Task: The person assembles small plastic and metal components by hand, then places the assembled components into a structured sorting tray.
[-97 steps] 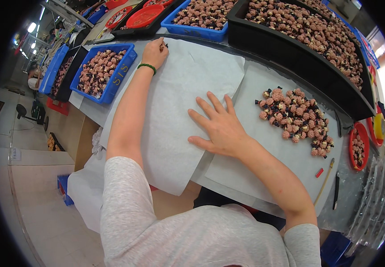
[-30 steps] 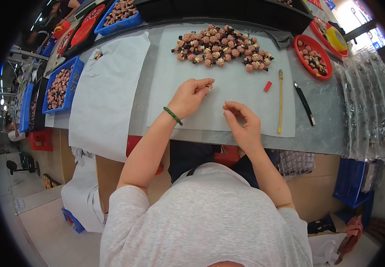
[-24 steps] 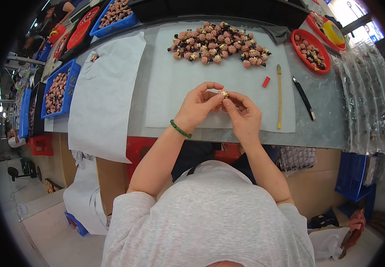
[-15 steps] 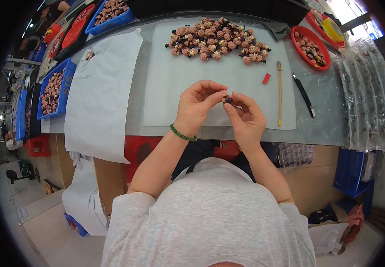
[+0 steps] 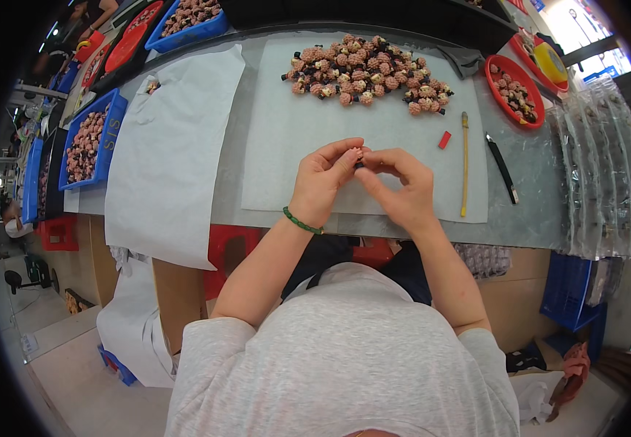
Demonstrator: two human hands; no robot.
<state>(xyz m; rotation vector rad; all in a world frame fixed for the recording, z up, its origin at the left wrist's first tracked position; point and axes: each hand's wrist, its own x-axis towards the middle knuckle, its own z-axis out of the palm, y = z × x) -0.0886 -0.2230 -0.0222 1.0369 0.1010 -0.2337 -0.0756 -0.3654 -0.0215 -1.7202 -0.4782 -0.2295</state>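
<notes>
A small figurine [image 5: 358,158], pink and bumpy with a dark lower end, is pinched between my two hands above the white sheet [image 5: 279,153]. Thumb and forefinger of my left hand [image 5: 323,175] grip its pink part; a green bead bracelet circles that wrist. On the other side, my right hand [image 5: 406,186] has its fingertips closed on the figurine's dark end. Fingers cover much of the piece, so its details are hidden. Farther off on the sheet lies a heap of similar pink and dark figurines [image 5: 363,69].
Right of my hands lie a small red piece [image 5: 444,140], a yellow stick [image 5: 465,167] and a black pen-like tool [image 5: 501,167]. A red bowl [image 5: 539,109] of figurines stands beyond them. Clear plastic trays [image 5: 603,175] are stacked far right. Blue bins [image 5: 117,124] sit left, past white paper [image 5: 170,160].
The figurine has been turned, its dark end now pointing down. My right hand's fingers have moved left, over toward the left hand. The whole view has shifted slightly.
</notes>
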